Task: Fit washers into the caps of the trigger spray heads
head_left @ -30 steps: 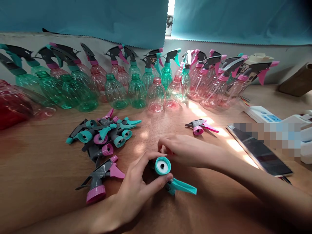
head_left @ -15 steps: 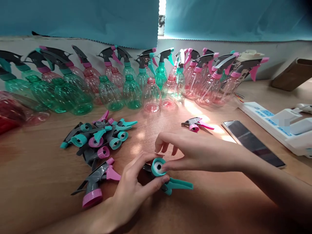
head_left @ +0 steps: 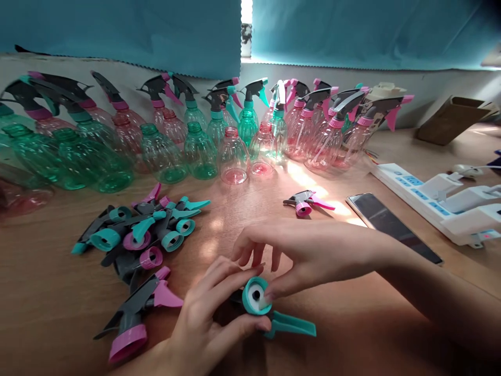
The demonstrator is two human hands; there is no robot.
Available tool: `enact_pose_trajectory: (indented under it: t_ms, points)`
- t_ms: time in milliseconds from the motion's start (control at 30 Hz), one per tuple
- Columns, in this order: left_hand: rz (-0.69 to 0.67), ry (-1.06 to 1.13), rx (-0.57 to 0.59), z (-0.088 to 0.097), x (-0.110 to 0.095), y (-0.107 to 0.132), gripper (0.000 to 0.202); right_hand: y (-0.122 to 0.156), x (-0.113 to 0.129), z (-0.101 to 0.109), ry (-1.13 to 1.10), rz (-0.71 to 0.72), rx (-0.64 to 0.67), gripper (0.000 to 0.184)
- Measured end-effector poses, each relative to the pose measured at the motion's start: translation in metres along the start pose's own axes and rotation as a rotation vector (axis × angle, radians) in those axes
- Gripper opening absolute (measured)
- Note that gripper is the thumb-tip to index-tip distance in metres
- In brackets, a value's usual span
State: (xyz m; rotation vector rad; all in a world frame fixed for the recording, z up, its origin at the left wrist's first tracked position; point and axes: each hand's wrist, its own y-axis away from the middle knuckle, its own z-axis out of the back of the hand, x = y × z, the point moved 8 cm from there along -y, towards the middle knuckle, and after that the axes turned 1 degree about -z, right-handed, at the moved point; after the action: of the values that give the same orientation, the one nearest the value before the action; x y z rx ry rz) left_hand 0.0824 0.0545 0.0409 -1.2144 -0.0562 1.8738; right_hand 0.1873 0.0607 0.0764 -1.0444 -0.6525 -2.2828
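My left hand point(head_left: 205, 324) grips a teal and grey spray trigger head point(head_left: 266, 310) low in the middle, its round cap facing up and its teal lever pointing right. My right hand point(head_left: 309, 253) reaches in from the right. Its thumb and fingers are pinched at the white disc inside the cap; whether they hold anything small I cannot make out. A pile of teal and pink trigger heads point(head_left: 136, 235) lies to the left. A pink-capped head point(head_left: 129, 318) lies just beside my left hand.
Rows of green and pink plastic bottles point(head_left: 195, 141), some fitted with triggers, line the back of the wooden table point(head_left: 58, 303). A lone pink trigger head point(head_left: 307, 202) lies mid-table. A phone point(head_left: 391, 224), a white power strip point(head_left: 415, 190) and a brown box point(head_left: 450, 120) sit at the right.
My right hand moved from beside the cap onto it, fingertips now pinched at the white centre. Both hands and the trigger head sit lower in view as the camera shifted.
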Motion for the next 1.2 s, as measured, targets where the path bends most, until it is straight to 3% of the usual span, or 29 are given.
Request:
enact_pose_trajectory:
  t_ms: [400,600,767,1067,1200]
  points:
    - [0.05,0.032,0.044,-0.003,0.005,0.001,0.032,-0.004,-0.002,-0.007,-0.062,-0.034,-0.044,0.031]
    - [0.06,-0.003,-0.005,0.001,0.007,0.001,0.037,-0.004,0.002,-0.007,-0.091,-0.039,-0.164,0.049]
    - [0.008,-0.055,-0.004,0.004,0.003,0.002,0.036,-0.005,0.001,-0.014,-0.212,-0.071,-0.172,0.05]
    - [0.001,-0.124,-0.032,0.005,0.004,0.005,0.04,0.003,0.006,-0.015,0.006,-0.072,-0.209,0.037]
    - [-0.003,-0.107,0.008,0.001,0.006,0.007,0.04,0.0,0.003,-0.017,-0.036,-0.077,-0.218,0.039]
